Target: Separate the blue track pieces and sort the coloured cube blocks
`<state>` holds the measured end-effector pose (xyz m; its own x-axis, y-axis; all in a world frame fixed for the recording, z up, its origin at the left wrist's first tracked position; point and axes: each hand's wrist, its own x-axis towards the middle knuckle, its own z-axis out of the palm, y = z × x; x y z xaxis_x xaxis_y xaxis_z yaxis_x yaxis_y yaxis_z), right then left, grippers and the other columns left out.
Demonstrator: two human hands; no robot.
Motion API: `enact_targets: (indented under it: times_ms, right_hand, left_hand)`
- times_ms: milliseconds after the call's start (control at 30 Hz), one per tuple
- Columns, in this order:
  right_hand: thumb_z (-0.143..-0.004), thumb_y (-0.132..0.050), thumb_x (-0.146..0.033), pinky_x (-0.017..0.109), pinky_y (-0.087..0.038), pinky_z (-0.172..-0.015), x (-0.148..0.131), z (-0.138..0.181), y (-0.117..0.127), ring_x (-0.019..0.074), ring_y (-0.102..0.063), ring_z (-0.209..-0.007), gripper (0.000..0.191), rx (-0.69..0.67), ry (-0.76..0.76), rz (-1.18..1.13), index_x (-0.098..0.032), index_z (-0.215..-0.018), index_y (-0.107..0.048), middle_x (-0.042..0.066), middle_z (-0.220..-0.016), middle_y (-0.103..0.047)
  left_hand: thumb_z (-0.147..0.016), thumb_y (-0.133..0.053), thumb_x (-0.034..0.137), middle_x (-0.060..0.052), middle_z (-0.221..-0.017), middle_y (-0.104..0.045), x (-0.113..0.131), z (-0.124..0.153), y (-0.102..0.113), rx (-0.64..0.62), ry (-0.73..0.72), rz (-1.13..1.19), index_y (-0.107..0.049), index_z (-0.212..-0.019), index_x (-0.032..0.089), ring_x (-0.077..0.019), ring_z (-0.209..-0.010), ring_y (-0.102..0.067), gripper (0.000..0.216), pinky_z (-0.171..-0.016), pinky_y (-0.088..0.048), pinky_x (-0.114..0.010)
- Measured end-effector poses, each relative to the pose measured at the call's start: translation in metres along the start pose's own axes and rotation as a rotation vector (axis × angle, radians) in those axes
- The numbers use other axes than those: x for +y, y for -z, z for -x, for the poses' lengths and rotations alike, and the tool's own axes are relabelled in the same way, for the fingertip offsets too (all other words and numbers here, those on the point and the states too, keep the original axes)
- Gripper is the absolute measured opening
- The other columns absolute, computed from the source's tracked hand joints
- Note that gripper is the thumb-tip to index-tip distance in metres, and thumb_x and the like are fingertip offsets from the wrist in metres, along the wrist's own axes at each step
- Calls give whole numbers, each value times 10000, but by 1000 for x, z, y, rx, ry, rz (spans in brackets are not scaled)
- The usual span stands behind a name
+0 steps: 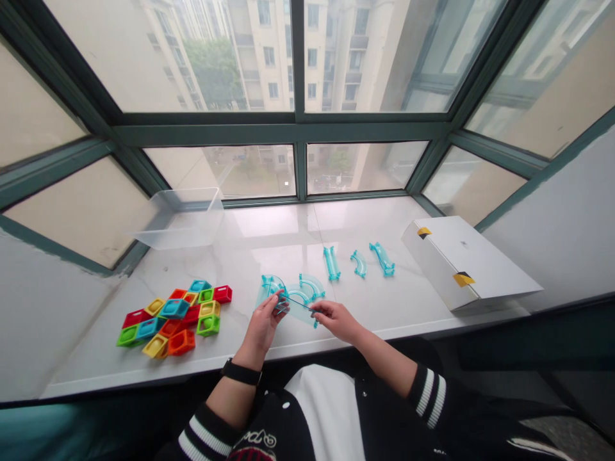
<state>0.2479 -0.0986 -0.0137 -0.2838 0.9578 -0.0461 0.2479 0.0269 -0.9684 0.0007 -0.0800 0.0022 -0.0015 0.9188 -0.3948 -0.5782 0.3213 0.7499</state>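
My left hand [265, 320] is closed on a translucent teal plastic track piece [275, 283], held just above the windowsill. A thin dark edge or strip runs from that piece across to my right hand [337, 320], whose thumb and fingers pinch its end; I cannot tell whether it is part of the same piece. Behind and beneath the hands lies another curved teal track piece [312, 286], partly covered. Farther back, a straight teal track [331, 264], a small curved track [358, 263] and a wavy track [382, 259] lie apart from each other.
Several coloured hollow blocks [175, 309] are grouped at the left. A clear plastic bin [180, 221] stands behind them near the window. At the right is a white box [461, 262] with yellow-and-black tabs. The sill's front edge [230, 360] runs close to my body.
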Motion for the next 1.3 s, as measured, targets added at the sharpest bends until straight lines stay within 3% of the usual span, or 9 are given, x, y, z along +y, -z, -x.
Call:
enact_targets:
  times_ms: [100,367,567,900,1100,1300]
  right_hand:
    - [-930,-661,-395,332,-586,-761,7,-2,6,188,-715,-779,265,53,-24,-27,-246,-1111,-785,37,-928,-788]
    - [-886,-696,-411,353,-578,-782,19,-4,8,183,-689,-785,272,154,-65,-115,-236,-1076,-782,51,-991,-781]
    - [-794,-746,-325,400,-612,-874,6,-4,12,218,-715,-974,407,193,-134,-339,-226,-1188,-730,82,-1133,-768]
    - [-836,-799,-467,432,-613,-896,-3,0,16,242,-721,-1030,496,83,-68,-370,-247,-1278,-748,99,-1154,-779]
    - [-843,-815,-534,417,-585,-965,-6,4,20,238,-737,-1018,370,-2,-17,-302,-227,-1049,-808,78,-1088,-785]
    - [-827,-832,-548,373,-605,-857,-4,8,20,221,-756,-890,418,-103,-52,-257,-202,-1058,-790,61,-940,-796]
  left_hand:
    - [-854,-854,312,-96,-1009,-756,0,2,0,-7,21,-41,-798,-1133,164,-138,-754,-691,321,-706,-621,-262]
    - [-851,-861,246,-93,-1077,-732,-1,6,0,-81,77,18,-765,-1221,183,-130,-761,-699,388,-762,-638,-272]
    - [-843,-873,211,-66,-1049,-728,-3,5,6,-45,64,75,-758,-1213,184,-107,-756,-687,389,-756,-621,-236]
    - [-882,-827,162,-36,-990,-737,-6,2,11,0,72,168,-740,-1195,203,-90,-724,-675,327,-750,-621,-235]
    - [-940,-770,205,-49,-962,-744,-6,1,10,17,89,199,-726,-1210,192,-110,-757,-700,274,-732,-622,-233]
    - [-934,-777,235,-56,-956,-751,-8,1,7,26,106,187,-720,-1180,186,-136,-814,-719,258,-760,-618,-246]
